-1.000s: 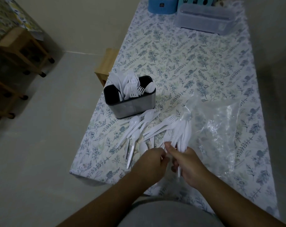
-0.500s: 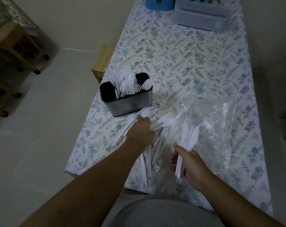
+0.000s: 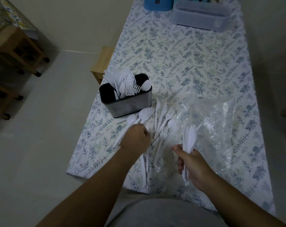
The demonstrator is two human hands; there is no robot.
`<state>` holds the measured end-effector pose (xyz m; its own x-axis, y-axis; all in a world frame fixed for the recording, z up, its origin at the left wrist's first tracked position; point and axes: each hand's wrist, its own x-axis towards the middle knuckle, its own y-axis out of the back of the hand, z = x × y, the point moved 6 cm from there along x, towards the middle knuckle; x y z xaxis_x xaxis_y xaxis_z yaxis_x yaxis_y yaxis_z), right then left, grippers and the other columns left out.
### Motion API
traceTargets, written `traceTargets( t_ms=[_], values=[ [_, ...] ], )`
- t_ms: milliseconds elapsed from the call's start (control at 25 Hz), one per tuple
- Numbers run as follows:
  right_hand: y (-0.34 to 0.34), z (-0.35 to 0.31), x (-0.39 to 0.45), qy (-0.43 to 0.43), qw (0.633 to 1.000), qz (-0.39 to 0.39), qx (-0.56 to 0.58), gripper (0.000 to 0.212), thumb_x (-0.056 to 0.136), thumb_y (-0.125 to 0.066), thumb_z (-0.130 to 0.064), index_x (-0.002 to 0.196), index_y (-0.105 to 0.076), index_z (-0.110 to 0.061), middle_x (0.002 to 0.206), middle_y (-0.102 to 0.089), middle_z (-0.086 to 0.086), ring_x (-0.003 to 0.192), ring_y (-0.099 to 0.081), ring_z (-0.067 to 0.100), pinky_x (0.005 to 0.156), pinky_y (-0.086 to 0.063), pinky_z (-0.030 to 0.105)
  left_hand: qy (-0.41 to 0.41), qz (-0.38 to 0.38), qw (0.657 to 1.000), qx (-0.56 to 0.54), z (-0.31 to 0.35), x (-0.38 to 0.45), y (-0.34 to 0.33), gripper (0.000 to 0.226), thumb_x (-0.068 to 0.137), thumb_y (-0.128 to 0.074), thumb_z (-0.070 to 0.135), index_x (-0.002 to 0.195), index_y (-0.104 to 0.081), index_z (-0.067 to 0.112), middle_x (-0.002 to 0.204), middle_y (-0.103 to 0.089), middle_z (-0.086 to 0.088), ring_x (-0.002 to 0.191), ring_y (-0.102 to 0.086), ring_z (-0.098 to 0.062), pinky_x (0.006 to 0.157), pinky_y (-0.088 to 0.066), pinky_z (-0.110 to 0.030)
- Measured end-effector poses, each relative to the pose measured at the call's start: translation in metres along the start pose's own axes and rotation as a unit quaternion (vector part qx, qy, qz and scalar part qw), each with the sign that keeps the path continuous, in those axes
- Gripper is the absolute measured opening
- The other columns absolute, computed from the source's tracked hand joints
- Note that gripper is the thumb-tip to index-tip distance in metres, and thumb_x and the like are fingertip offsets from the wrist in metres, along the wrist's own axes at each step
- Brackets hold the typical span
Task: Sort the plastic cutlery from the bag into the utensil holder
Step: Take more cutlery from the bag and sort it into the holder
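Currently the left hand is curled closed over the handles of the spoons lying on the table, just in front of the utensil holder. Loose forks lie scattered between the two hands, touching one another. The right hand grips a bundle of knives, blades pointing away from the person, above the near edge of the clear plastic bag, which lies flat to the right of the forks. The utensil holder stands upright near the table's left edge and already contains white knives, forks and a spoon.
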<state>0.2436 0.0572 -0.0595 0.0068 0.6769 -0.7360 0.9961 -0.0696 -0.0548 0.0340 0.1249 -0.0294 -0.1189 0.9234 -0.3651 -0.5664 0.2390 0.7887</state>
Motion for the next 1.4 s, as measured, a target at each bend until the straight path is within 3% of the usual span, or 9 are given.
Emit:
traceTargets(
  t_ms=[160,360,520,640,760,960,1160,1320,1400],
  values=[
    [-0.005,0.001,0.000,-0.007,1.000,-0.003,-0.021,0.017,0.092,-0.072,-0.021,0.104,-0.076,-0.010,0.055,-0.048,0.005,0.053,-0.048,0.019,0.052,-0.045,0.031,0.030,-0.028,0.988,0.147,-0.005,-0.014,-0.019,0.035,0.090,-0.060,0.048,0.090,-0.064,0.014,0.082,-0.063,-0.001,0.076,-0.064,-0.018,0.066,-0.053,-0.031],
    [-0.016,-0.004,-0.004,-0.016,0.999,-0.030,0.005,0.017,0.097,-0.065,-0.018,0.106,-0.077,-0.010,0.072,-0.062,0.009,0.065,-0.059,0.023,0.055,-0.054,0.034,0.047,-0.018,0.998,0.049,-0.008,-0.015,-0.013,0.025,0.090,-0.059,0.030,0.078,-0.067,0.010,0.067,-0.063,-0.002,0.059,-0.061,-0.014,0.058,-0.055,-0.027],
    [-0.023,-0.005,-0.002,-0.002,0.998,-0.059,-0.009,0.030,0.096,-0.067,-0.036,0.115,-0.075,-0.015,0.107,-0.078,0.009,0.099,-0.073,0.027,0.088,-0.059,0.044,-0.035,-0.049,0.996,-0.068,0.016,-0.026,-0.007,0.038,0.094,-0.059,0.028,0.058,-0.060,0.014,0.052,-0.056,0.002,0.044,-0.048,-0.007,0.046,-0.042,-0.020],
    [-0.031,-0.007,-0.007,-0.012,0.995,-0.088,0.037,0.023,0.098,-0.065,-0.026,0.112,-0.073,-0.009,0.086,-0.076,0.010,0.069,-0.069,0.024,0.066,-0.056,0.037,-0.064,-0.084,0.986,-0.127,0.035,-0.029,-0.010,0.042,0.096,-0.055,0.026,0.056,-0.055,0.012,0.052,-0.051,0.001,0.047,-0.043,-0.008,0.049,-0.039,-0.023],
    [-0.021,-0.002,-0.007,-0.021,0.999,-0.038,0.026,0.015,0.096,-0.068,-0.020,0.105,-0.070,-0.009,0.066,-0.054,0.005,0.053,-0.050,0.016,0.049,-0.042,0.030,-0.030,0.003,0.999,-0.035,0.022,-0.005,-0.010,0.028,0.097,-0.054,0.032,0.080,-0.064,0.011,0.071,-0.064,-0.001,0.061,-0.060,-0.010,0.055,-0.049,-0.027],
    [-0.004,0.002,-0.008,-0.020,1.000,-0.003,0.007,0.014,0.089,-0.076,-0.022,0.097,-0.070,-0.012,0.056,-0.047,0.000,0.049,-0.044,0.014,0.048,-0.041,0.029,0.028,-0.030,0.998,0.048,0.002,0.019,-0.024,0.028,0.095,-0.060,0.032,0.078,-0.063,0.010,0.068,-0.061,-0.001,0.067,-0.066,-0.017,0.052,-0.045,-0.022],
    [-0.010,-0.008,-0.004,-0.007,0.998,0.013,0.057,0.024,0.091,-0.074,-0.027,0.109,-0.076,-0.011,0.058,-0.047,0.000,0.053,-0.046,0.014,0.054,-0.045,0.032,0.056,-0.037,0.991,-0.115,0.007,-0.033,-0.002,0.017,0.100,-0.057,0.031,0.093,-0.063,0.017,0.082,-0.064,0.005,0.074,-0.065,-0.008,0.064,-0.050,-0.022],
    [-0.031,-0.016,-0.001,-0.001,0.998,-0.025,0.065,0.033,0.092,-0.073,-0.027,0.112,-0.074,-0.001,0.058,-0.047,0.002,0.052,-0.048,0.014,0.058,-0.047,0.032,-0.062,-0.185,0.974,-0.115,0.013,-0.082,-0.019,0.013,0.098,-0.059,0.031,0.089,-0.062,0.023,0.077,-0.060,0.010,0.069,-0.058,-0.004,0.064,-0.053,-0.028],
    [-0.036,-0.013,0.000,-0.004,0.999,-0.027,0.017,0.030,0.093,-0.071,-0.030,0.102,-0.076,-0.002,0.062,-0.053,0.002,0.057,-0.053,0.016,0.060,-0.050,0.032,-0.087,-0.119,0.985,-0.087,-0.005,-0.075,-0.014,0.024,0.095,-0.055,0.042,0.094,-0.066,0.021,0.087,-0.061,0.007,0.079,-0.060,-0.008,0.077,-0.057,-0.038]
  ],
)
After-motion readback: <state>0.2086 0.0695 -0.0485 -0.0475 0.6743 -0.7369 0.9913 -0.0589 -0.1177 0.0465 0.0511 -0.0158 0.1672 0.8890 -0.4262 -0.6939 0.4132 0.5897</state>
